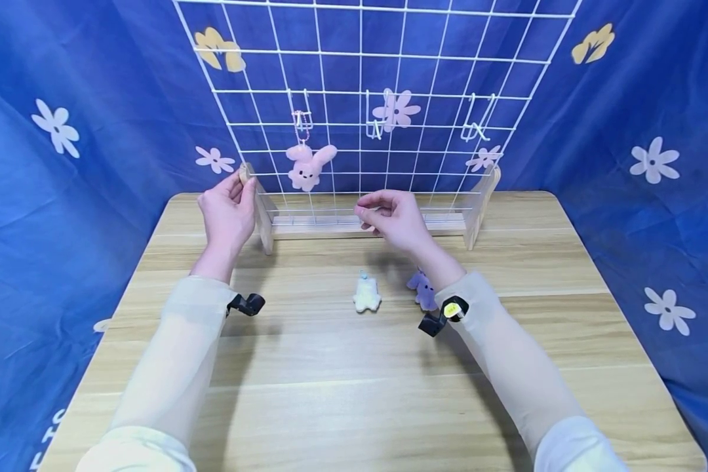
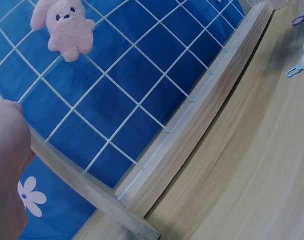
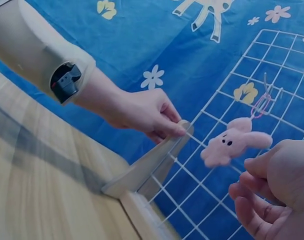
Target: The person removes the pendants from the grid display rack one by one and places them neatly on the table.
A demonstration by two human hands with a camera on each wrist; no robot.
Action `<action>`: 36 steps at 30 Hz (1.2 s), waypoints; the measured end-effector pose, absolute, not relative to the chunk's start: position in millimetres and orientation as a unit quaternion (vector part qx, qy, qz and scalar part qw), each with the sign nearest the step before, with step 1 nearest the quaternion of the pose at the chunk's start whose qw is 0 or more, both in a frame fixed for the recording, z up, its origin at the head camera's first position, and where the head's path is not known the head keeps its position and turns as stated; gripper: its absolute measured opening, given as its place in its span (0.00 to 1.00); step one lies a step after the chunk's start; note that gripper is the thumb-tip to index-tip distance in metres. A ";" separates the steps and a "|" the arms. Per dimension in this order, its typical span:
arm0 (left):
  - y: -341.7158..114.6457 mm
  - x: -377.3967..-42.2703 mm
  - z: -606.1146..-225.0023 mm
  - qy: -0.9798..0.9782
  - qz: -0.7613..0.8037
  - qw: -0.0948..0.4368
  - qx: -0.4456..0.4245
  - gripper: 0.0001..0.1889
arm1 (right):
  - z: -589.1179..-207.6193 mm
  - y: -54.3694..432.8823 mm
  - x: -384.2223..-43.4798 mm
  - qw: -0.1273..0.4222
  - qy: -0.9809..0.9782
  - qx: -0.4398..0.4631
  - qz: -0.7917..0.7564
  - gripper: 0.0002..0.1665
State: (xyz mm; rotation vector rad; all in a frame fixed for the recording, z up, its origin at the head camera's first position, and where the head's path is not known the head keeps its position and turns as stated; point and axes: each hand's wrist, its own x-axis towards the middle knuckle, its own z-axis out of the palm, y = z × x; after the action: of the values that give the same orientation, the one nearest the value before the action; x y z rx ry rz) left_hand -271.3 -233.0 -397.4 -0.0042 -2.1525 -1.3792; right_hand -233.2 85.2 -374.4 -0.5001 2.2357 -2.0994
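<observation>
My left hand point(image 1: 229, 210) pinches the top of the wooden side upright point(image 3: 142, 172) of a stand that holds a white wire grid point(image 1: 360, 72). From a hook at the grid's left hangs a pink bunny plush keychain point(image 1: 307, 169) on a pink bead chain. My right hand point(image 1: 396, 219) hovers before the lower middle of the grid, fingers loosely bent, with nothing visible between them. On the table below it lie a white plush keychain point(image 1: 366, 294) and a purple plush keychain point(image 1: 425, 293), the latter partly hidden by my right forearm.
Two more white hooks, a middle hook point(image 1: 374, 130) and a right hook point(image 1: 476, 130), hang on the grid without plushes. The stand's wooden base bar point(image 2: 157, 175) runs along the back of the wooden table point(image 1: 307, 393). Blue flowered cloth point(image 1: 602, 118) surrounds the table.
</observation>
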 end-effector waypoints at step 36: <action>-234.6 -270.2 -399.2 -0.812 -0.508 0.286 -0.012 0.18 | -316.9 46.1 -260.5 -0.053 0.710 -0.199 -0.674 0.10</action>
State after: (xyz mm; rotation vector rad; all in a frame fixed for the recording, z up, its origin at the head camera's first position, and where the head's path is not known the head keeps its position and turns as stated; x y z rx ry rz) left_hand -270.2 -234.6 -399.2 -0.0311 -2.1699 -1.3589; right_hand -260.5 46.1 -316.9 -0.6466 2.3092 -2.1908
